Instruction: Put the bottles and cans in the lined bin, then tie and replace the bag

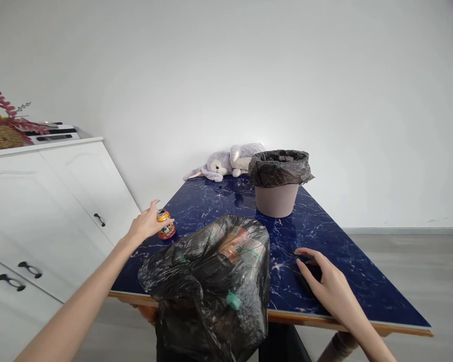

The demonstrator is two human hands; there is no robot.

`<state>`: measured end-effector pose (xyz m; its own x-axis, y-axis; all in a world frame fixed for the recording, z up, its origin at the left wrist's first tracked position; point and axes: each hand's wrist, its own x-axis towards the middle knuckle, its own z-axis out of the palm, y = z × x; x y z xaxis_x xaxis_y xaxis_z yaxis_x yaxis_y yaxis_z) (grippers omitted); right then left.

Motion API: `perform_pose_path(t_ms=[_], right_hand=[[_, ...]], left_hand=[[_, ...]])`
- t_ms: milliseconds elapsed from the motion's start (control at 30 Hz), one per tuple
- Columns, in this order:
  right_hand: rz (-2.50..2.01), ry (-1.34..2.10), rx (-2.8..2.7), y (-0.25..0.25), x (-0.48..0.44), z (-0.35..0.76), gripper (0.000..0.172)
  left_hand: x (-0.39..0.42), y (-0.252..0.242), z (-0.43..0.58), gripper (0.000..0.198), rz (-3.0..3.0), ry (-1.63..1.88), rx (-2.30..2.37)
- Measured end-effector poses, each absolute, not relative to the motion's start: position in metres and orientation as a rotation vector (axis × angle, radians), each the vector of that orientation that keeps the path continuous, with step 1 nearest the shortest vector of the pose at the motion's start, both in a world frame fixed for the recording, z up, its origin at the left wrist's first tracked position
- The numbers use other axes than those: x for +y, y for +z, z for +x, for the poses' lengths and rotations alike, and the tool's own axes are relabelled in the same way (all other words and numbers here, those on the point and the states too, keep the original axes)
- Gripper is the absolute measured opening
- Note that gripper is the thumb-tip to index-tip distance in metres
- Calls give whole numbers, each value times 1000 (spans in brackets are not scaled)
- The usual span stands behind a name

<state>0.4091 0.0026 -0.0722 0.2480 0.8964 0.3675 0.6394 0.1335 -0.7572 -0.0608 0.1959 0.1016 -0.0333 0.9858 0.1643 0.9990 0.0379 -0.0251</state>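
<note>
My left hand [147, 222] is at the table's left edge beside an orange drink can [166, 227], which stands upright. Its fingers are spread and the thumb crosses in front of the can; whether they touch it I cannot tell. My right hand [326, 281] rests on the dark blue marbled table [335, 251], fingers curved and thumb apart, with a dark patch beneath the palm that I cannot make out. Between my hands a black plastic bag [211, 281] hangs over the front edge. Through its thin film, bottle-like shapes and a green cap show.
A pinkish-grey bin [276, 201] lined with a black bag [281, 173] stands toward the back right. Behind it, against the wall, lies a plush rabbit [219, 163]. On the left is a white cabinet [60, 191] carrying a woven basket [3, 138] with red leaves.
</note>
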Motion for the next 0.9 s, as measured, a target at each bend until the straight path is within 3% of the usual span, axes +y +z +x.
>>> perform_pose_path(t_ms=[100,300,400,500,567,700,800,900], right_hand=[[-1591,353,-1459,-71,3,409,40],[-1592,368,-1466,-71,2,409,41],[-1594,361,-1458,-71,2,408,41],[-1609,369,-1451,-70,2,408,41],[-1622,370,-1443,-70,2,408,40],[-1633,364,-1446,-71,2,409,40],[-1632,372,-1460,-71,2,409,40],[-1631,386,-1462,-70,1,409,39]], left_hand=[[183,101,-55,99,-2104,-356,-2068],[93,116,-53,38,-2035,-1124,-1675],[35,118,-52,48,-2686,-749,-1907],[-3,107,-47,36,-3143,-133,-2155],[-13,93,-41,32,-3211,57,-2177],[-4,60,-19,41,-3102,-152,-1680],[14,41,7,60,-2820,-401,-1261],[23,30,33,69,-2521,-564,-1128]])
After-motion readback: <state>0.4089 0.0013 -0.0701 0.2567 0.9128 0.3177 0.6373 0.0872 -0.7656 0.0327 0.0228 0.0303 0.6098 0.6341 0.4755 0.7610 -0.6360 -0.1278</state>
